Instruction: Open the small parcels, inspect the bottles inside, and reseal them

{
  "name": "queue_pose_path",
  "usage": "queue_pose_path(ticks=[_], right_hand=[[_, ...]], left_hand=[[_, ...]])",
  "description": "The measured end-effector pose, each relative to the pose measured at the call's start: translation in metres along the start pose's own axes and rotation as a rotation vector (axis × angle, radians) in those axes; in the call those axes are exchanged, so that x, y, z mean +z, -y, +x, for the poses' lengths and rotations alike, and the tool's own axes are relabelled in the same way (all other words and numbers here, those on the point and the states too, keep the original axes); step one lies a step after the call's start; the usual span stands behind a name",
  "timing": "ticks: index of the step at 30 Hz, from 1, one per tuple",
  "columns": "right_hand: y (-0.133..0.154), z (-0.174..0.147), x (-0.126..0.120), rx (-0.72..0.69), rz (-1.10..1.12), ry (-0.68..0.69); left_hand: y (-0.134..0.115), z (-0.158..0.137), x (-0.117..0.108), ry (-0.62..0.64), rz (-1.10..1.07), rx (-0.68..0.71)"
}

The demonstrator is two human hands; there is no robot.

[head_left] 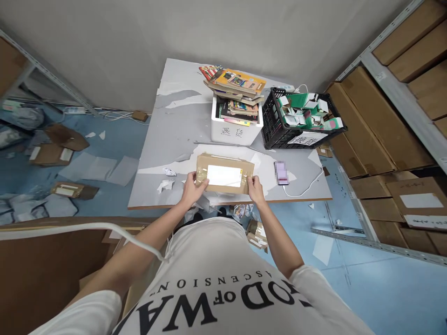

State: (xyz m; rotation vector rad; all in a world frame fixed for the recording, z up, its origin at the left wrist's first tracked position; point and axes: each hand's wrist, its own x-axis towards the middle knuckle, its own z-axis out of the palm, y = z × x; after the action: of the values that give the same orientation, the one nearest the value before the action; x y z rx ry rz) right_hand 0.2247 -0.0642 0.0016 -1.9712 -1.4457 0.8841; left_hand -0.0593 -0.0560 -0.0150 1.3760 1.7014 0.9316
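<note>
Between my hands is a brown cardboard box (225, 190) with a white label (224, 176) on its top face and clear tape at its ends. My left hand (193, 188) grips its left end, with the thumb lying over the near corner. At the opposite end, my right hand (255, 188) closes on the right edge. The box is over the near part of the table (157, 153); whether it rests on the top or is lifted, I cannot tell. Crumpled paper scraps (165, 186) lie left of my left hand. Right of the box is a phone (281, 173) with a white cable.
A white bin (234, 132) stacked with books stands behind the box. Beside it, a black crate (289, 139) holds green and white cartons. Shelves with large cardboard boxes (370, 125) rise at right. Boxes and paper sheets (94, 167) litter the blue floor; a big open carton (45, 274) stands left.
</note>
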Motion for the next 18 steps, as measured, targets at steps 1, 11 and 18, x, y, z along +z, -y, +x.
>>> queue_pose_path(ticks=[1, 11, 18], right_hand=[[0.006, 0.004, -0.003, 0.022, -0.072, 0.015], [0.036, 0.038, -0.011, 0.114, -0.38, 0.153], [0.045, 0.034, -0.016, 0.111, -0.458, 0.245]], left_hand=[[-0.007, 0.002, 0.001, -0.023, 0.05, -0.031], [-0.026, 0.019, 0.007, -0.012, 0.274, -0.136], [-0.029, 0.015, 0.0, 0.046, 0.38, -0.172]])
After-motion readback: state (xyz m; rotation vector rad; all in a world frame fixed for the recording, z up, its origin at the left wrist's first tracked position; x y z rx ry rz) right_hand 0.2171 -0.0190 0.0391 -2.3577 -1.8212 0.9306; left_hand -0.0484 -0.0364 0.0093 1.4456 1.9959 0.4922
